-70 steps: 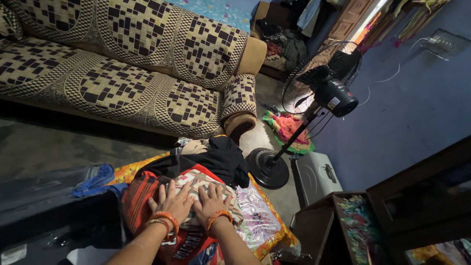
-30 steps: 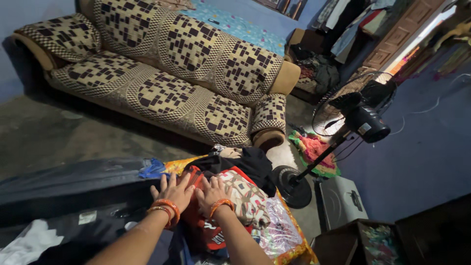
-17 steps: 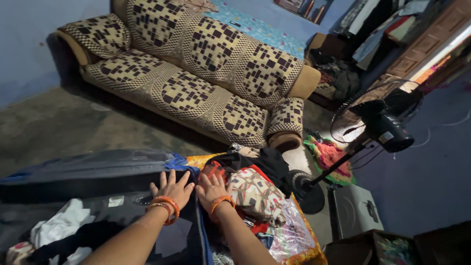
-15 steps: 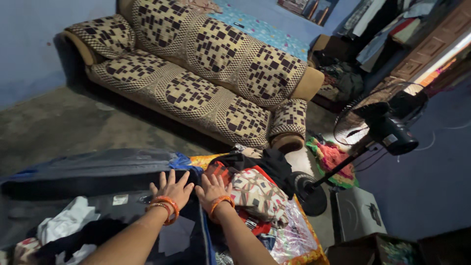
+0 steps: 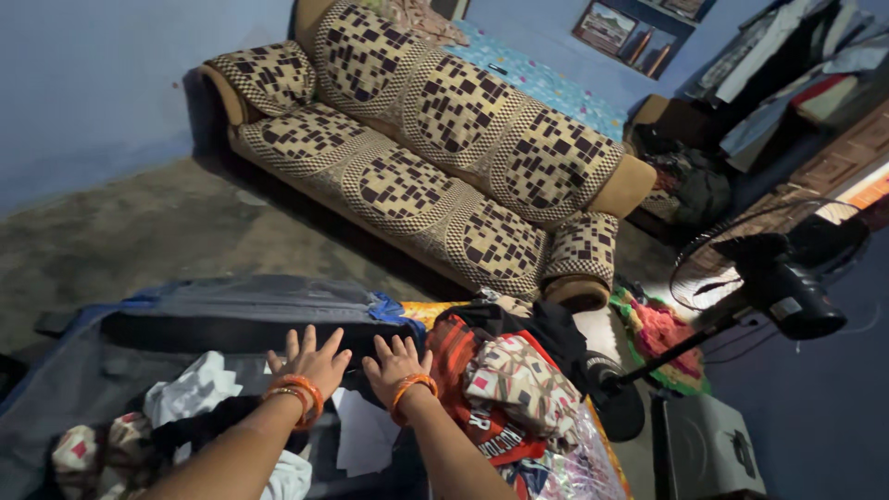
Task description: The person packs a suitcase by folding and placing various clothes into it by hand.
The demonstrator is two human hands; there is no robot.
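Note:
My left hand (image 5: 307,359) and my right hand (image 5: 396,363) lie flat, fingers spread, side by side at the inner edge of an open dark suitcase (image 5: 167,319). Both wrists wear orange bangles. Neither hand holds anything. Just right of my right hand sits a pile of folded clothes (image 5: 505,384), red, patterned and black. Inside the suitcase, left of my left hand, lie white cloth (image 5: 190,389) and other crumpled garments.
A sofa with brown checkered covers (image 5: 435,157) runs along the blue wall. A black pedestal fan (image 5: 759,287) stands at the right, with a grey case (image 5: 708,444) by its base and a colourful rag (image 5: 662,333) on the floor. Bare grey floor (image 5: 139,231) lies at the left.
Both hands slid left off the clothes pile onto the suitcase edge. The view swung left, showing more of the suitcase's inside and the sofa's left end.

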